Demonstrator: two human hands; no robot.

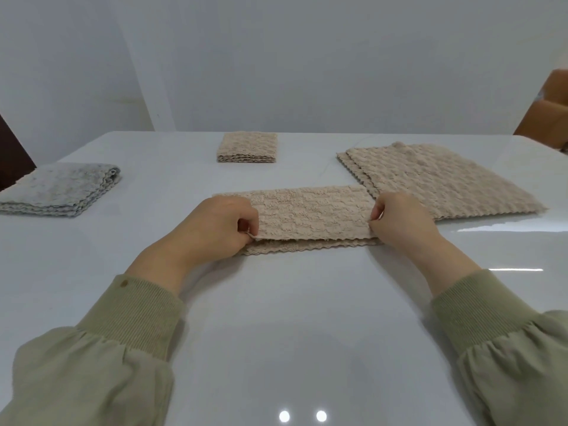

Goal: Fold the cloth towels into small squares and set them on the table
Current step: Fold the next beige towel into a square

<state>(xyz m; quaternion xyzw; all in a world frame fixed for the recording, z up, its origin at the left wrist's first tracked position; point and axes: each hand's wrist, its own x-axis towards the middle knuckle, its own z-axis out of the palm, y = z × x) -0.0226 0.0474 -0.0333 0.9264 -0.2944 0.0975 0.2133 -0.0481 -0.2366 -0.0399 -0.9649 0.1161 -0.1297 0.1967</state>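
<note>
Both ends held | left hand (215,226) pinches towel (313,213) at its left end | right hand (399,222) pinches right end | towel lies long, side to side, between hands on tabletop (292,302)

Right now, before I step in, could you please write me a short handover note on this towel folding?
Left hand and right hand each pinch a near corner of the top layer of the beige towel, half folded on the table.
Done: one folded beige square at the far side.
Left: finish this towel, then the flat beige stack at right; the grey pile at left looks unsquared.
</note>
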